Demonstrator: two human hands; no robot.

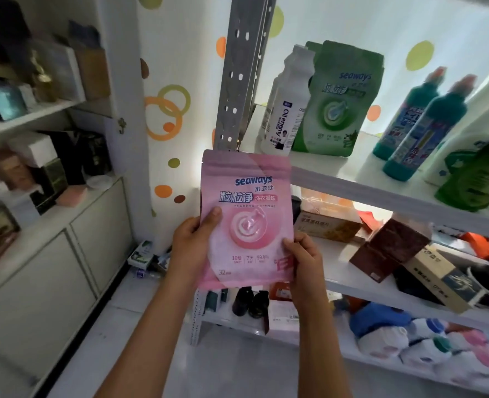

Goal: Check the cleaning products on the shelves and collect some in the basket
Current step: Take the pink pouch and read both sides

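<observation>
A pink Seaways laundry pouch [247,196] stands upright in front of me, its printed face toward the camera. My left hand [193,245] grips its lower left edge, thumb on the front. My right hand [305,262] grips its lower right edge the same way. Behind it on the upper shelf [352,179] stand a white "Oil enemy" bottle [290,110], a green Seaways pouch [339,101] and two teal cleaner bottles [421,124]. No basket is in view.
A grey perforated steel post [241,70] rises just behind the pouch. Lower shelves hold boxes [389,248], small dark bottles [251,301] and several bagged goods [395,337]. A white cabinet with boxes [36,173] fills the left side. More green pouches [475,179] lie far right.
</observation>
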